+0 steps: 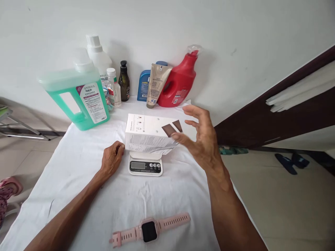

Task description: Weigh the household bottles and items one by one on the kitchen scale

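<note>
A white box [149, 129] with printed text and brown panels lies across a small kitchen scale [145, 168], hiding most of its platform. The scale's display and buttons face me, and its screen looks blank. My right hand [202, 139] is open at the box's right end, thumb and fingers spread; the thumb overlaps the box's edge in view, and I cannot tell if it touches. My left hand [112, 157] is curled closed on the cloth by the box's left end, with nothing visible in it. Nearer to me lies a pink smartwatch [149, 231] with its strap stretched out.
Along the wall stand a green liquid jug [62, 94], a white bottle [98, 55], a clear bottle [114, 89], a dark pump bottle [124, 82], a blue bottle [143, 85], a beige tube [158, 83] and a red jug [180, 82]. White cloth [86, 223] covers the table.
</note>
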`<action>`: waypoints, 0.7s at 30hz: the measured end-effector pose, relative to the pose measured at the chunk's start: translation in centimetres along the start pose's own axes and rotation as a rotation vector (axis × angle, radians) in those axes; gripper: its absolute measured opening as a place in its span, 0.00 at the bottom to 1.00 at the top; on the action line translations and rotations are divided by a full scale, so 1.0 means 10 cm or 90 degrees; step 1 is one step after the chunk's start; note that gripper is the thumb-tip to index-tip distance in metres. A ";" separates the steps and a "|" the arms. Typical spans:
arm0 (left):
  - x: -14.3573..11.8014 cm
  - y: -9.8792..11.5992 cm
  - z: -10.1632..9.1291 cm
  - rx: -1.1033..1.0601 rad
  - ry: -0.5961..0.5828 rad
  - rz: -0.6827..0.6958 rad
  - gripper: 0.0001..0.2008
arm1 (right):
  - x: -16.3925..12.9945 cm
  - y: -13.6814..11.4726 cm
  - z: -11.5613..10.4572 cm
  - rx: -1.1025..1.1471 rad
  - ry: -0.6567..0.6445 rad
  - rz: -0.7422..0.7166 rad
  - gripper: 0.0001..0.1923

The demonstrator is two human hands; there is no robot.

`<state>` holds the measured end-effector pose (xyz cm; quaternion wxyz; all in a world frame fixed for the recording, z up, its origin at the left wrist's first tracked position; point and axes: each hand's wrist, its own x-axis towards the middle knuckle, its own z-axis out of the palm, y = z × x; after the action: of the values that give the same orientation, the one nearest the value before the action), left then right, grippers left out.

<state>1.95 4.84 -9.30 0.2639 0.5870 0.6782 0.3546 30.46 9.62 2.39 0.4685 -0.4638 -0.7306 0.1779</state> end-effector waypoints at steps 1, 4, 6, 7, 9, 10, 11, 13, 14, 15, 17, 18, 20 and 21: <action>0.00 0.00 0.00 0.000 -0.002 -0.004 0.17 | 0.07 -0.14 0.00 -0.049 -0.049 -0.052 0.44; -0.01 0.00 -0.01 -0.003 -0.008 -0.012 0.17 | 0.27 -0.43 0.14 -0.170 -0.211 -0.174 0.50; -0.01 0.00 -0.02 -0.005 -0.010 -0.009 0.17 | 0.37 -0.50 0.27 -0.240 -0.307 -0.201 0.48; -0.01 0.00 -0.03 -0.005 -0.009 -0.006 0.17 | 0.42 -0.51 0.34 -0.273 -0.345 -0.197 0.45; -0.01 -0.01 -0.03 -0.009 -0.010 0.002 0.18 | 0.48 -0.49 0.43 -0.314 -0.394 -0.170 0.40; -0.01 -0.01 -0.02 -0.012 -0.012 0.005 0.18 | 0.50 -0.48 0.45 -0.316 -0.406 -0.154 0.39; -0.01 -0.02 -0.02 -0.016 -0.014 0.008 0.18 | 0.52 -0.46 0.45 -0.304 -0.413 -0.144 0.38; -0.01 -0.03 -0.01 -0.022 -0.019 0.010 0.18 | 0.54 -0.43 0.40 -0.253 -0.412 -0.138 0.39; -0.02 -0.03 0.00 -0.025 -0.019 0.010 0.18 | 0.56 -0.42 0.35 -0.225 -0.404 -0.138 0.39; -0.02 -0.03 0.00 -0.029 -0.018 0.008 0.19 | 0.58 -0.40 0.28 -0.201 -0.390 -0.136 0.39; -0.02 -0.02 0.00 -0.040 -0.017 0.003 0.18 | 0.65 -0.36 0.11 -0.174 -0.338 -0.128 0.37; -0.02 -0.01 0.00 -0.045 -0.017 0.001 0.18 | 0.70 -0.32 0.03 -0.172 -0.303 -0.121 0.36; -0.03 0.00 -0.01 -0.050 -0.017 -0.001 0.18 | 0.84 -0.17 -0.13 -0.181 -0.239 -0.108 0.35; -0.03 0.01 -0.01 -0.050 -0.017 0.000 0.18 | 0.93 -0.05 -0.18 -0.188 -0.220 -0.099 0.35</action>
<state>1.97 4.50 -9.20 0.2959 0.5805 0.6604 0.3734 30.51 16.90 8.53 0.2762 -0.4324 -0.8514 0.1089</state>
